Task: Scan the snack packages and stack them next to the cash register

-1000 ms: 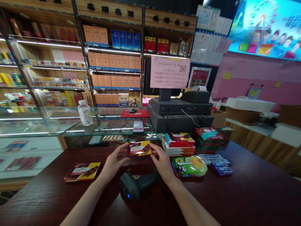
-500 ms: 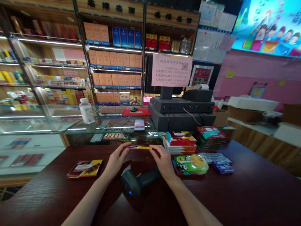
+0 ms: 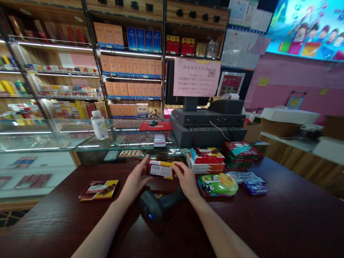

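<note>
Both my hands hold one chocolate bar (image 3: 160, 169) above the dark wooden counter (image 3: 282, 215). My left hand (image 3: 135, 181) pinches its left end and my right hand (image 3: 185, 179) grips its right end. The bar's back faces me, showing a white label and a yellow corner. A black barcode scanner (image 3: 157, 204) lies on the counter just below my hands, between my wrists. A second chocolate bar (image 3: 99, 189) lies flat to the left.
Right of my hands are a stack of chocolate bars (image 3: 206, 160), a darker stack (image 3: 239, 152), a green candy pack (image 3: 218, 182) and blue packets (image 3: 254, 187). Behind stand a cash register (image 3: 206, 125), a glass display case (image 3: 53, 138) with a bottle (image 3: 99, 125), and stocked shelves.
I have turned the chocolate bar over in both hands: its front faced me, then it was edge-on, and now its labelled back faces me. The scanner and other goods have not moved.
</note>
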The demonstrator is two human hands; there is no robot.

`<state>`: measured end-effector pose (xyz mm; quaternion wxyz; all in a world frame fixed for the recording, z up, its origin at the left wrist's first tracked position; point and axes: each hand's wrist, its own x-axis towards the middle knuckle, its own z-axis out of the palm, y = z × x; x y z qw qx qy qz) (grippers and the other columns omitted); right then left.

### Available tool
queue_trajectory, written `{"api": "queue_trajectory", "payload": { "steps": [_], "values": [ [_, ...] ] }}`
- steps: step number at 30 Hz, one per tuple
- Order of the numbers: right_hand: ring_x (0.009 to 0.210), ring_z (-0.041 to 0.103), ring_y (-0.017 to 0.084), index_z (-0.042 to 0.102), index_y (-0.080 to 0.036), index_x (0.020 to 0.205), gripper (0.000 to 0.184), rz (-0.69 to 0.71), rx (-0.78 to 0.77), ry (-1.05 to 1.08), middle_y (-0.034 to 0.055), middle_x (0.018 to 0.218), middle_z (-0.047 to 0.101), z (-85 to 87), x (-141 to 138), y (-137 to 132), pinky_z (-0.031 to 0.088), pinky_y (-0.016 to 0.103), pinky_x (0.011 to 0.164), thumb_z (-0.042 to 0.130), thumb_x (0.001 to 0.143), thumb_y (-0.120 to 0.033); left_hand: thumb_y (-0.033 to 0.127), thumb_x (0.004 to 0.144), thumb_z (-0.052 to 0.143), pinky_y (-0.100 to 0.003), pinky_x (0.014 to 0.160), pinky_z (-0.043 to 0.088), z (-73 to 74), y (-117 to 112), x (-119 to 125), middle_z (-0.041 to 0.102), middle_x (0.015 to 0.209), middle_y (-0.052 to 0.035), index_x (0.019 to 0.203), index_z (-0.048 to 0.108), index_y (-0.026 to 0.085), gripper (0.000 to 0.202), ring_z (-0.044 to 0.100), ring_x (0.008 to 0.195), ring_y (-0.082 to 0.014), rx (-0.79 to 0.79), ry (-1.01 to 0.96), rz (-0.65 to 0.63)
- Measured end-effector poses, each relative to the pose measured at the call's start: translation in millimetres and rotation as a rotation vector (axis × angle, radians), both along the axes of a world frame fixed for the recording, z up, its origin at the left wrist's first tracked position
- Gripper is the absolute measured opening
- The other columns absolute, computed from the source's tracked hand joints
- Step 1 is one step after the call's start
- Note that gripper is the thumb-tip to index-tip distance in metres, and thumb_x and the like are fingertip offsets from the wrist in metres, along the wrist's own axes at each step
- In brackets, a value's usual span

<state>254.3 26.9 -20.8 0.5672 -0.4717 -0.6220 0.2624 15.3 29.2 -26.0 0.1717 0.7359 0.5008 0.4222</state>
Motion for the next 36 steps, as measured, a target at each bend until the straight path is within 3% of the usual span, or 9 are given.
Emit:
{"api": "queue_trajectory", "payload": {
  "steps": [6, 11, 14, 17, 22, 27, 31, 36],
  "values": [
    [0.073, 0.069, 0.02, 0.074, -0.021, 0.11, 0.033, 0.033, -0.05, -0.01, 0.0055, 0.097, 0.077, -6.5, 3, 6, 0.057, 0.032, 0.068, 0.058, 0.091, -0.042, 0.029, 0.084, 0.066, -0.037, 0.101, 0.048, 6.9, -8, -2, 0.063, 0.121, -0.0025, 0.152, 0.034, 0.038, 0.075, 0.063, 0.112, -0.0236, 0.039, 0.227, -0.06],
    [0.088, 0.071, 0.023, 0.073, -0.023, 0.118, 0.035, 0.044, -0.033, -0.028, 0.0074, 0.111, 0.076, -13.7, 4, 11, 0.059, 0.035, 0.076, 0.057, 0.091, -0.04, 0.027, 0.081, 0.07, -0.042, 0.106, 0.047, 6.5, -6, -5, 0.056, 0.128, -0.0043, 0.147, 0.042, 0.037, 0.072, 0.057, 0.12, -0.0249, 0.192, 0.33, 0.041],
    [0.089, 0.071, 0.023, 0.07, -0.023, 0.124, 0.039, 0.07, -0.042, -0.015, 0.0068, 0.105, 0.076, -16.7, 3, 10, 0.06, 0.036, 0.079, 0.057, 0.09, -0.038, 0.022, 0.08, 0.069, -0.048, 0.113, 0.041, 6.4, -3, -7, 0.049, 0.141, -0.0079, 0.148, 0.041, 0.034, 0.075, 0.049, 0.131, -0.0282, 0.307, 0.358, 0.022],
    [0.083, 0.071, 0.021, 0.067, -0.022, 0.128, 0.043, 0.085, -0.064, -0.023, 0.005, 0.095, 0.075, -16.2, 2, 9, 0.06, 0.036, 0.079, 0.057, 0.09, -0.038, 0.02, 0.081, 0.066, -0.05, 0.114, 0.04, 6.8, -1, -9, 0.05, 0.144, -0.0087, 0.152, 0.034, 0.032, 0.079, 0.049, 0.132, -0.0287, 0.326, 0.397, -0.027],
    [0.084, 0.071, 0.021, 0.061, -0.018, 0.136, 0.049, 0.12, -0.074, -0.006, 0.0059, 0.093, 0.075, -11.2, 2, 5, 0.059, 0.036, 0.081, 0.055, 0.092, -0.04, 0.021, 0.081, 0.067, -0.048, 0.11, 0.041, 8.5, -3, -12, 0.055, 0.141, -0.0071, 0.153, 0.032, 0.033, 0.081, 0.05, 0.129, -0.0287, 0.302, 0.466, 0.032],
    [0.112, 0.068, 0.023, 0.05, -0.023, 0.146, 0.056, 0.266, -0.083, 0.001, 0.0112, 0.125, 0.071, -7.8, 3, -1, 0.054, 0.041, 0.097, 0.058, 0.092, -0.035, 0.022, 0.082, 0.069, -0.049, 0.108, 0.038, 9.3, -5, -15, 0.057, 0.137, -0.0087, 0.147, 0.043, 0.029, 0.07, 0.049, 0.127, -0.0301, 0.309, 0.536, 0.139],
    [0.125, 0.062, 0.023, 0.037, -0.029, 0.153, 0.067, 0.369, -0.065, -0.142, 0.0099, 0.139, 0.063, 2.3, 10, -11, 0.045, 0.046, 0.109, 0.061, 0.091, -0.032, 0.021, 0.083, 0.067, -0.049, 0.109, 0.035, 8.1, -3, -21, 0.058, 0.135, -0.0102, 0.145, 0.045, 0.027, 0.066, 0.05, 0.125, -0.0308, 0.348, 0.547, 0.2],
    [0.122, 0.062, 0.029, 0.051, -0.035, 0.145, 0.066, 0.495, -0.1, -0.404, 0.0046, 0.13, 0.07, 22.5, 24, -26, 0.043, 0.05, 0.108, 0.074, 0.082, -0.036, 0.023, 0.085, 0.066, -0.049, 0.108, 0.036, 6.4, -1, -33, 0.057, 0.135, -0.0113, 0.146, 0.043, 0.027, 0.066, 0.051, 0.123, -0.0313, 0.388, 0.54, 0.271]
  ]
}}
